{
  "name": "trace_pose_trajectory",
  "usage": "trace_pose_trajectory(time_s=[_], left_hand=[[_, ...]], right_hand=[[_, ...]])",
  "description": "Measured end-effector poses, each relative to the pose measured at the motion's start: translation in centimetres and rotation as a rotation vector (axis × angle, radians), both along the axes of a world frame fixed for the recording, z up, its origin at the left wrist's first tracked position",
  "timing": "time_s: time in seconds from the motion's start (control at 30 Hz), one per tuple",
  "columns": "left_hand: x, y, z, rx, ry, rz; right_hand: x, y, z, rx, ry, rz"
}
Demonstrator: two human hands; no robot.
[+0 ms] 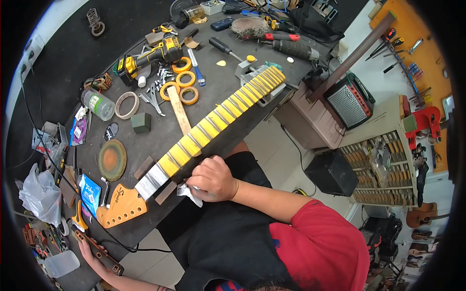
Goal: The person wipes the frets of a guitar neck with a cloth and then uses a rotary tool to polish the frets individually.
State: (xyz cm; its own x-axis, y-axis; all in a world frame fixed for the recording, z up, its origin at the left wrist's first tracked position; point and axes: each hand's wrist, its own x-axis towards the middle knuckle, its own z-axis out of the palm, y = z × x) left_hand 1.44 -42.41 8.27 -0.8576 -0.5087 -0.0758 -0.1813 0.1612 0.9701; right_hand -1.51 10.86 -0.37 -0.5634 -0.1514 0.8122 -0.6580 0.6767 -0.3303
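Note:
A guitar neck [208, 127] lies diagonally across the dark workbench, yellow tape covering the fingerboard between its metal frets. Silver covering shows beside its bare wooden headstock [122, 207], which has several holes. My right hand [213, 179] is closed in a fist beside the neck's near edge, gripping a crumpled white cloth or paper [190, 195]. At the lower left, my left hand [87, 250] is around a long brown-and-black object [103, 254] whose kind I cannot make out. Two small dark blocks [166, 192] flank the neck near the headstock. A pale wooden stick [179, 110] reaches under the neck.
A yellow-and-black power tool [150, 57], orange tape rolls [186, 79], a clear jar [99, 105] and a round disc [112, 159] crowd the far side. A metal vise [250, 72] stands by the neck's far end. A black cable [44, 145] crosses the left side.

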Motion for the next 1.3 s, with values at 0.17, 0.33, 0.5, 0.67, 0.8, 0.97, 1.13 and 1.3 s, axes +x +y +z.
trace_pose_trajectory(time_s=[0.17, 0.33, 0.5, 0.67, 0.8, 0.97, 1.13, 1.3], left_hand=[[0.1, 0.6, 0.2, -0.007, 0.010, -0.014], [0.0, 1.2, 0.5, -0.013, 0.012, 0.018], [-0.2, 0.4, 0.3, -0.109, -0.036, -0.026], [-1.6, -0.4, 0.0, -0.212, -0.066, -0.094], [-2.5, -2.7, -0.6, -0.499, -0.059, -0.161], [-3.4, 0.5, -0.3, -0.858, -0.087, -0.058], [-3.0, 3.6, 1.4, -1.050, -0.300, 0.048], [-3.3, 3.4, 1.4, -1.181, -0.379, -0.008]], right_hand=[[-0.1, 0.0, -0.1, -0.030, 0.027, -0.008], [0.0, 0.0, -0.3, -0.022, 0.024, 0.011], [0.0, 0.1, 0.0, -0.037, 0.029, 0.031], [0.1, 0.5, 0.1, -0.071, 0.023, 0.051], [0.6, 0.8, 0.8, -0.164, -0.032, 0.116], [2.5, 2.4, 1.1, -0.390, -0.195, 0.259], [5.7, 4.1, 1.6, -0.697, -0.523, 0.367], [7.6, 6.7, -3.1, -1.009, -0.785, 0.230]])
